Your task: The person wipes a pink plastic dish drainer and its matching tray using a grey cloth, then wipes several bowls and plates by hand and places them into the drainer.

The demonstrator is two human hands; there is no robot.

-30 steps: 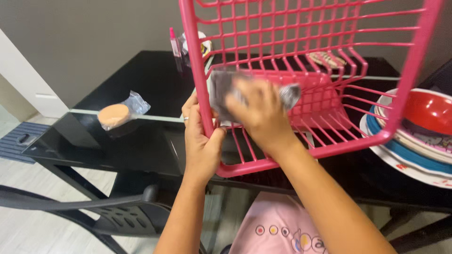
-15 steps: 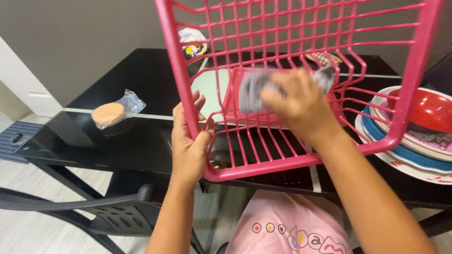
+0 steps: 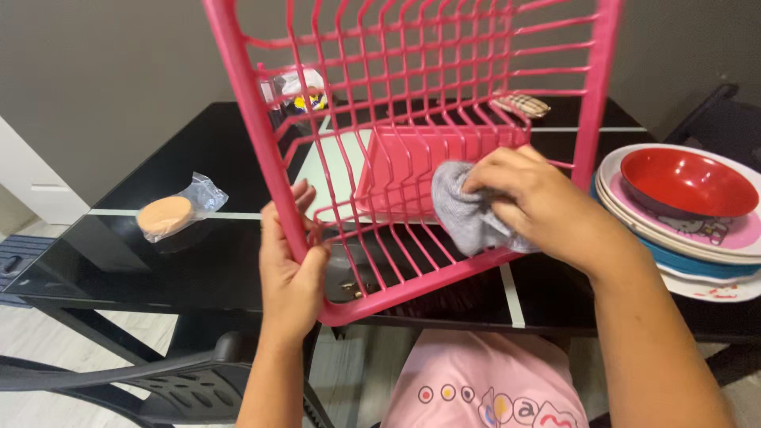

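We hold the pink rack [image 3: 412,119] tilted up over the black table [image 3: 198,246]. Left hand [image 3: 289,273] clamps its corner rim; right hand [image 3: 547,210] presses a grey cloth [image 3: 468,214] on the inside bars. Step: wiping, approx. mid-way (our judgement). Next: steady grip, work along bars.

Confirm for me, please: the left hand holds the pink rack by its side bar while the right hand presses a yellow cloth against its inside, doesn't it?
Not quite: the cloth is grey, not yellow, as the head view shows. The rest stands: the left hand holds the pink rack by its side bar, and the right hand presses the cloth against its inside.
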